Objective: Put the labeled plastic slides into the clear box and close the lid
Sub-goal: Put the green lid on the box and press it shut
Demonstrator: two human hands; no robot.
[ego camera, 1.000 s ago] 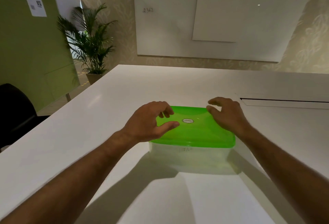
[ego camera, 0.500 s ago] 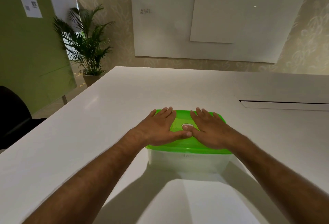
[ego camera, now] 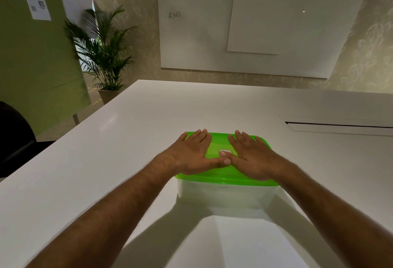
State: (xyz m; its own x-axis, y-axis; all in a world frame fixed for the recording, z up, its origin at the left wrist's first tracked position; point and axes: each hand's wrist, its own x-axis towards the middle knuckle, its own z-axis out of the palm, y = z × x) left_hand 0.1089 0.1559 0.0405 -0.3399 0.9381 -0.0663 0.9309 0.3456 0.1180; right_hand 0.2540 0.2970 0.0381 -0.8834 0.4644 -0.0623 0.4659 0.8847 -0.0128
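Clear box [ego camera: 225, 198] sat mid-desk, near edge — left hand [ego camera: 194, 154] and right hand [ego camera: 252, 157] lay flat, gripping nothing, on the green lid [ego camera: 215, 145]. Looked light, flexy — press rim corners.

Both forearms are bare, no sleeves showing anywhere behind the fingers [ego camera: 196, 134]. The left hand [ego camera: 191, 155] and right hand [ego camera: 253, 159] wear no gloves, rings or watch.
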